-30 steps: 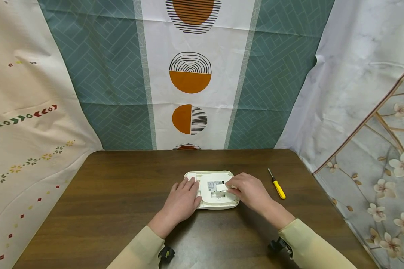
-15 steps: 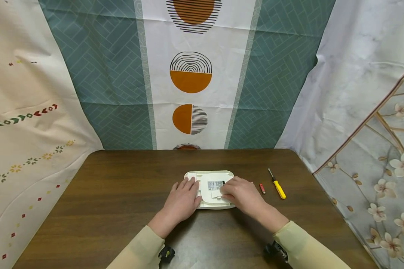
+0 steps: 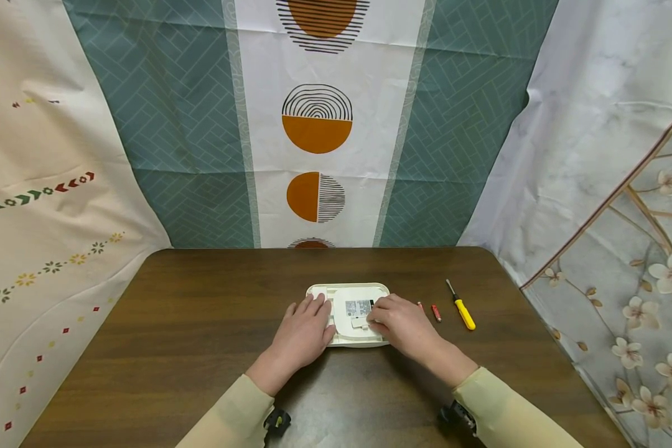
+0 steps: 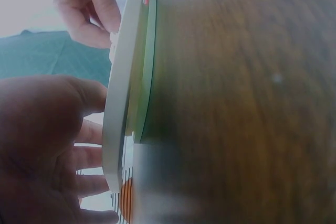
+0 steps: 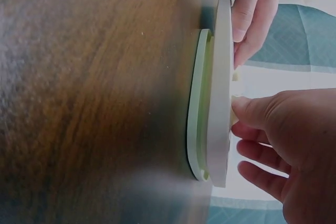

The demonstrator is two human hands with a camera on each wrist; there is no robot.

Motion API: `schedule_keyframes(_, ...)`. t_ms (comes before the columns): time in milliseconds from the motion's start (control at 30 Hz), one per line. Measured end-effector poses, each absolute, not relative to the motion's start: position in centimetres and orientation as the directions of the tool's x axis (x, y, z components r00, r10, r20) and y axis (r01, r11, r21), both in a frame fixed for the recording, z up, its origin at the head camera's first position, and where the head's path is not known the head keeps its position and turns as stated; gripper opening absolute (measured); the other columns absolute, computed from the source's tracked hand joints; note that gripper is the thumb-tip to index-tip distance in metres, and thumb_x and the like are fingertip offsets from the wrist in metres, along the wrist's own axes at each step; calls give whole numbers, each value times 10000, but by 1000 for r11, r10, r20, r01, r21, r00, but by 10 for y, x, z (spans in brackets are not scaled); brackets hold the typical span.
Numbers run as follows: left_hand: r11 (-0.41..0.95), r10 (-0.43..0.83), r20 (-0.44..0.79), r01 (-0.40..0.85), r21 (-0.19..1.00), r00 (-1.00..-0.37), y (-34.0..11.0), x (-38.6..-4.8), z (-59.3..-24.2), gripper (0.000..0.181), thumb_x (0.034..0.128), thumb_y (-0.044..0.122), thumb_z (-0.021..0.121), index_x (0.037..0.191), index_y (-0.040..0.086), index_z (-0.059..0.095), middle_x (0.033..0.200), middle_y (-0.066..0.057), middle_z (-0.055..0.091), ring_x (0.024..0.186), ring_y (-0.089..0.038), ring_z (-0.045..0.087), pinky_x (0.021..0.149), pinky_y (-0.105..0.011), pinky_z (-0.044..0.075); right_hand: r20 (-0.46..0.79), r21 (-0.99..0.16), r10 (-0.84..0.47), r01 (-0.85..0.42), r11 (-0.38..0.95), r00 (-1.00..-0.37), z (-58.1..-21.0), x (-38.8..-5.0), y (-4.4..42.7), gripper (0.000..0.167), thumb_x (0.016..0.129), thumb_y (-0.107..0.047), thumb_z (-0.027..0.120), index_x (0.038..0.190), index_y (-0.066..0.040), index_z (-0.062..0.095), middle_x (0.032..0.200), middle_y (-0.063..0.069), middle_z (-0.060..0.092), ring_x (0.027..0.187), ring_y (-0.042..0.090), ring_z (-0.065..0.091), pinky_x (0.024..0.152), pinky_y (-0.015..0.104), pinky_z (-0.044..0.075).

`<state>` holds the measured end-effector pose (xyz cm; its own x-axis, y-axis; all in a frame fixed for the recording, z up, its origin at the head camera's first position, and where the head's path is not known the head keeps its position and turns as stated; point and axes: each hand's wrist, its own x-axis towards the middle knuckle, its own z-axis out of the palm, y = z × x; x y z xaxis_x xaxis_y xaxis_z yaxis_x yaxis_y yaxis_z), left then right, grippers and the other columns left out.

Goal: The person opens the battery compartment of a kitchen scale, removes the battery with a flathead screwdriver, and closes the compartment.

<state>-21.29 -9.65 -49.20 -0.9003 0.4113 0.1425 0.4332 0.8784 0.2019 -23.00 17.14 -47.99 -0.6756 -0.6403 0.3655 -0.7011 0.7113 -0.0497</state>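
A white, round-cornered flat device [image 3: 343,341] lies underside up on the table, with a printed label [image 3: 358,308] on it. In the wrist views its lower side shows a pale green rim [image 5: 194,129]. My left hand [image 3: 304,333] rests on the device's left part, fingers spread and fairly straight. At the right, my right hand [image 3: 406,326] has its thumb and fingertips on a small white battery cover [image 3: 359,322] below the label, pinching its right end. Most of that end is hidden by the fingers. The cover lies over the compartment.
Two small red batteries [image 3: 436,313] lie on the brown table [image 3: 213,323] just right of my right hand, one partly hidden by it. Farther right is a screwdriver with a yellow handle [image 3: 465,315]. Patterned cloths [image 3: 201,124] hang behind the table and at both sides.
My right hand has shifted slightly left with the cover, which has come down over the compartment. The red batteries have come into view beside the hand. My left hand stays put.
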Motion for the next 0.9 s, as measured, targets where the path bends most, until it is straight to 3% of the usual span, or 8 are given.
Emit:
schedule_keyframes(400,876,412,140,434,210,-900,-96,-213,-491,553,1131,343,631,1578,21,584,1665,-200,506,1560,-441,433,1210,-679,378,401,3,-648,-706,708,-648,-482,-225,168,129,897,-55,905,933,-148,823,1020,-11,776,1001,211,706,901,393,626)
schedule_keyframes(667,878,412,134,432,208,-901,-96,-212,-491,561,1132,354,629,1585,26,580,1668,-195,504,1561,-438,434,1211,-675,380,427,46,-664,-719,694,-614,-484,-225,165,191,882,-10,866,867,-146,731,888,-28,742,905,193,716,819,371,621)
schedule_keyframes(900,878,411,139,432,206,-901,-96,-213,-492,558,1128,345,636,1579,21,586,1664,-194,510,1560,-435,437,1207,-672,386,418,38,-648,-700,713,-637,-483,-224,163,206,884,-36,898,861,-157,733,864,-45,742,847,167,692,792,345,617)
